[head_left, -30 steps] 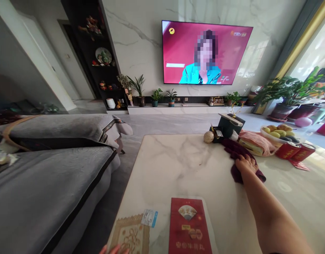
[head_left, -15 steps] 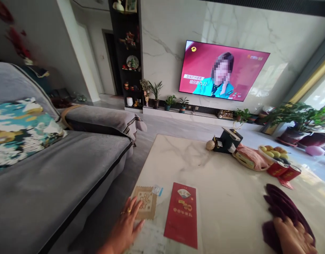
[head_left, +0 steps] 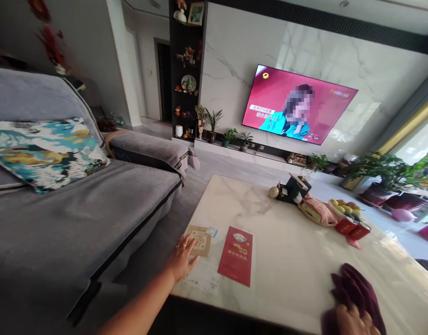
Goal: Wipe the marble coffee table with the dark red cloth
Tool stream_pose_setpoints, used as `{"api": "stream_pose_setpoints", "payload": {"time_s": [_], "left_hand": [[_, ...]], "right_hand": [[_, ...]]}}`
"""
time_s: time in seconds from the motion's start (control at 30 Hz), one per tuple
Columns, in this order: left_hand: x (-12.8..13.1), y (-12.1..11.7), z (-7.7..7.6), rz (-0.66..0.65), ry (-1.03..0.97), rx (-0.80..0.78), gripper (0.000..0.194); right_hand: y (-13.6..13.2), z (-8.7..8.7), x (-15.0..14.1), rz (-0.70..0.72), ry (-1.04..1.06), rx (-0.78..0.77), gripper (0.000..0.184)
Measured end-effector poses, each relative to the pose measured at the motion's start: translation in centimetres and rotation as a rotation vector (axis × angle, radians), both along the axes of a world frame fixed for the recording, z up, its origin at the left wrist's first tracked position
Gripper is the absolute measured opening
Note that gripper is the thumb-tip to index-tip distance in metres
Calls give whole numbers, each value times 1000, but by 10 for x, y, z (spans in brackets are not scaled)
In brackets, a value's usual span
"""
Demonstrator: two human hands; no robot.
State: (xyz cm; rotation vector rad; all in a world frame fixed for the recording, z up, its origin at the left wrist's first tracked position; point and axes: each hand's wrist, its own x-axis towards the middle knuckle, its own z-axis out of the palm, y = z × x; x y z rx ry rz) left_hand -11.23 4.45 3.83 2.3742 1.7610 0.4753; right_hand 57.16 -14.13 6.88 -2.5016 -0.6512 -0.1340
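Left hand (head_left: 182,260) lies flat, fingers spread a little, palm down at the near left corner of the white marble coffee table (head_left: 297,270), fingertips touching the near edge of a gold patterned card (head_left: 199,240); rings show on two fingers, nothing gripped. A small white-and-blue slip (head_left: 211,231) sits just beside the card's far right corner. Right of the card, near but apart, lies a red envelope-like packet (head_left: 236,255) with gold print, flat on the table, over a pale sheet that sticks out around it. Right hand (head_left: 353,322) is at the bottom right edge of frame, partly cut off, pressed down on a dark maroon cloth (head_left: 355,293) bunched on the tabletop; fingers rest flat on the cloth, whether they curl into it cannot be told. Further back on the table: a black tissue box holder (head_left: 292,190) with a small round gold ball (head_left: 273,191) just to its left, a pink-wrapped bundle (head_left: 317,211) on a tray, a plate of yellow fruit (head_left: 344,206), two red cans (head_left: 352,228) lying near the fruit. Left of the table a grey sofa (head_left: 77,223) with a teal and white patterned cushion (head_left: 43,151). Far wall is marble with a wall TV (head_left: 297,109) on, potted plants (head_left: 228,136) along the low shelf below, dark display shelving (head_left: 188,70) to its left, large leafy plants (head_left: 391,174) at right by the window.
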Motion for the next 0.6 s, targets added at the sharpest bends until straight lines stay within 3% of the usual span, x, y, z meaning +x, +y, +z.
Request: {"api": "stream_pose_setpoints", "payload": {"time_s": [0.17, 0.27, 0.37, 0.47, 0.6], "left_hand": [[9, -10, 25, 17, 49, -120, 72], [14, -17, 45, 25, 93, -219, 77], [17, -32, 65, 13, 133, -317, 86], [13, -63, 84, -22, 160, -383, 93], [1, -132, 98, -77, 164, -386, 77]], "right_hand": [[0, 3, -51, 48, -13, 133, 46], [10, 3, -75, 161, -29, 148, 49], [28, 0, -102, 317, -8, 54, 58], [50, -5, -139, 454, 11, 0, 58], [73, -7, -202, 659, -13, -19, 57]]}}
